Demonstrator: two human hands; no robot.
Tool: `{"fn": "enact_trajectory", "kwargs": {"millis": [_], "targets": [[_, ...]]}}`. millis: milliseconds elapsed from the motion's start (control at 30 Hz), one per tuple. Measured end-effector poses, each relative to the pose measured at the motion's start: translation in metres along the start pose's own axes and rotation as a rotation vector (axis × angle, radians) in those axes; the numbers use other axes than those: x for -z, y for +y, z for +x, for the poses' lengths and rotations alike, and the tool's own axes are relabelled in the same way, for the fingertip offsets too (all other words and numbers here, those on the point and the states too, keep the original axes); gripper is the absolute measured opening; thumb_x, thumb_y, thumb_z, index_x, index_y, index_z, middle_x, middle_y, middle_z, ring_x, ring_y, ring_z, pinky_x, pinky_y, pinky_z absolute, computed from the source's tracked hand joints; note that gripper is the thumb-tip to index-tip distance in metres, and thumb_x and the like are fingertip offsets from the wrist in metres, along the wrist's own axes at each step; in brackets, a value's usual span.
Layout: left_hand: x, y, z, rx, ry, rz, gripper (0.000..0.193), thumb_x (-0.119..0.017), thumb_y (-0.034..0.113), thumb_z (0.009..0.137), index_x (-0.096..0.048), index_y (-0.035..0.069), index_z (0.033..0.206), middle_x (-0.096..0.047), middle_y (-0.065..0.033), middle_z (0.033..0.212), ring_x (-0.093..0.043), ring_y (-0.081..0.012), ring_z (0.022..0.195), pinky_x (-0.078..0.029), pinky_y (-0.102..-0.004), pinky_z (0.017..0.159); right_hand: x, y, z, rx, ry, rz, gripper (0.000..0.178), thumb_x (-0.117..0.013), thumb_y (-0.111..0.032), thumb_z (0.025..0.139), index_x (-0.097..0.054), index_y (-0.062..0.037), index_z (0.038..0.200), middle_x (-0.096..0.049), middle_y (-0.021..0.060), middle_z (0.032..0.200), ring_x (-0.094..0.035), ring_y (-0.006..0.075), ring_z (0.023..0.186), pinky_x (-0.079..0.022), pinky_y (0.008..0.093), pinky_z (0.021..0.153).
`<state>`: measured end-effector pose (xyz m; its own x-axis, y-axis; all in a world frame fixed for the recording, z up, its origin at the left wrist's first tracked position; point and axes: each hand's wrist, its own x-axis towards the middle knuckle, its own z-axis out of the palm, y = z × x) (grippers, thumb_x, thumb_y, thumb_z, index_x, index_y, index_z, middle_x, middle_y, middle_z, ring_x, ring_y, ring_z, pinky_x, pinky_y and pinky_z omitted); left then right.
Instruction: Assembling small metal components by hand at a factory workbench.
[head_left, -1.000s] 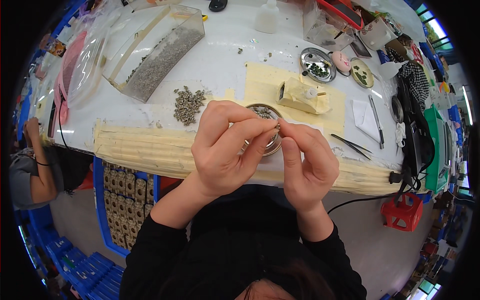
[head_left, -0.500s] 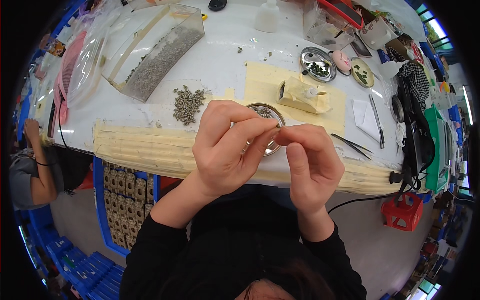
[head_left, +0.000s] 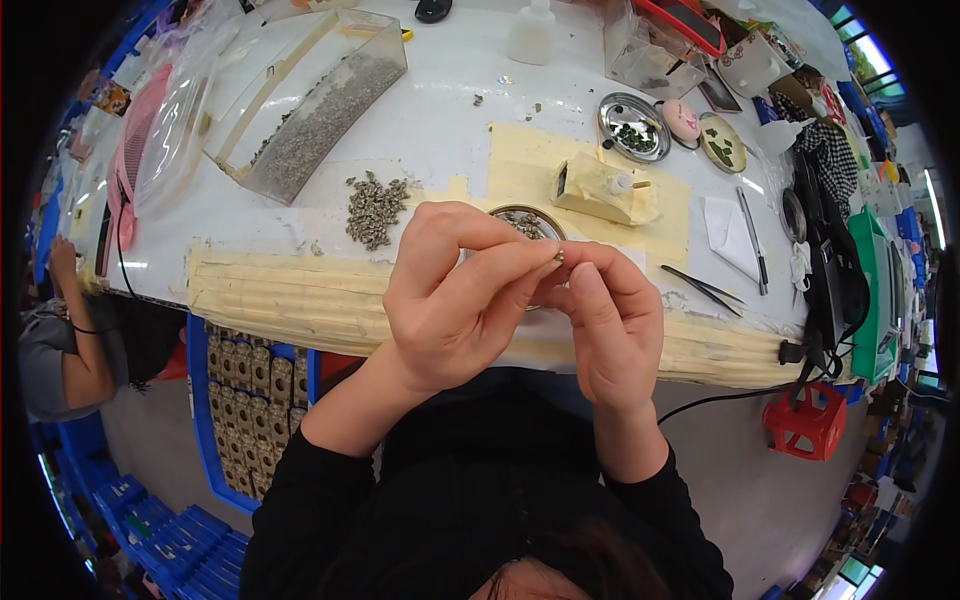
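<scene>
Between the fingertips of my left hand [head_left: 445,295] is a tiny metal part [head_left: 558,256], too small to name more closely. The thumb and index finger of my right hand [head_left: 615,325] are bent and meet the left fingertips at that part; whether they grip it too is hard to see. Behind and below both hands stands a round metal dish [head_left: 553,226] with small metal pieces in it, partly hidden by the fingers. A loose heap of small metal parts [head_left: 375,208] lies to the left of my left hand.
Farther left stands a clear bin [head_left: 375,90] of small parts. Right of my hands are a tape-covered block [head_left: 600,190], tweezers [head_left: 703,288], a pen [head_left: 749,235] and a metal dish of dark green pieces [head_left: 633,100]. Another person's arm [head_left: 85,330] shows at far left.
My right hand has shifted slightly left and its fingers have come in closer against the left fingertips. The left hand stays nearly where it was.
</scene>
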<state>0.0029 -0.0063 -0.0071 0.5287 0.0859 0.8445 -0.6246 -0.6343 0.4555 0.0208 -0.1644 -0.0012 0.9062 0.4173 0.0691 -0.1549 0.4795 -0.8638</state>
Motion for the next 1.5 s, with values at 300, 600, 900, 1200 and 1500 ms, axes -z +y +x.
{"fn": "enact_trajectory", "kwargs": {"millis": [300,600,900,1200,1500], "targets": [[-0.001,0.001,0.001,0.033,-0.023,0.025,0.023,-0.078,-0.005,0.074,-0.072,0.003,0.094,-0.063,-0.0057,0.088,-0.058,-0.0221,0.079,-0.046,-0.032,0.068,-0.001,-0.01,0.003,0.65,-0.032,-0.836,0.022,-0.072,0.0,0.087,-0.072,0.0005,0.109,-0.069,0.0098,0.094,-0.066,0.0171,0.082,-0.053,0.0267,0.073],[0.0,0.001,0.003,0.023,-0.01,0.019,0.026,-0.079,-0.005,0.072,-0.072,0.003,0.095,-0.061,-0.0051,0.086,-0.058,-0.0228,0.077,-0.046,-0.0323,0.066,-0.004,-0.003,-0.001,0.379,0.053,-0.544,0.024,-0.065,-0.004,0.095,-0.069,0.0029,0.117,-0.069,0.0099,0.095,-0.067,0.0158,0.086,-0.055,0.0278,0.076],[0.001,0.002,0.002,0.004,-0.03,0.028,0.025,-0.079,-0.005,0.073,-0.073,0.004,0.096,-0.063,-0.0039,0.088,-0.058,-0.0211,0.077,-0.045,-0.0318,0.066,0.006,-0.005,0.002,-0.106,-0.018,0.12,0.023,-0.058,-0.013,0.102,-0.064,0.0028,0.118,-0.07,0.0059,0.096,-0.067,0.0105,0.085,-0.058,0.028,0.08],[-0.003,0.005,0.0,0.173,-0.063,0.008,0.018,-0.074,-0.008,0.078,-0.072,0.0,0.094,-0.061,-0.008,0.086,-0.057,-0.0201,0.076,-0.045,-0.0291,0.065,-0.004,0.0,0.007,0.606,0.051,-0.702,0.017,-0.069,-0.001,0.089,-0.071,0.0012,0.106,-0.067,0.0091,0.094,-0.067,0.016,0.078,-0.054,0.0259,0.065],[-0.004,0.006,-0.003,0.202,-0.034,-0.002,0.015,-0.073,-0.008,0.082,-0.07,-0.003,0.096,-0.061,-0.0087,0.09,-0.058,-0.0198,0.083,-0.046,-0.0294,0.074,-0.007,0.005,0.004,0.453,0.094,-0.564,0.019,-0.068,-0.003,0.091,-0.071,0.0025,0.11,-0.07,0.0107,0.091,-0.067,0.0155,0.074,-0.054,0.0262,0.064]]}}
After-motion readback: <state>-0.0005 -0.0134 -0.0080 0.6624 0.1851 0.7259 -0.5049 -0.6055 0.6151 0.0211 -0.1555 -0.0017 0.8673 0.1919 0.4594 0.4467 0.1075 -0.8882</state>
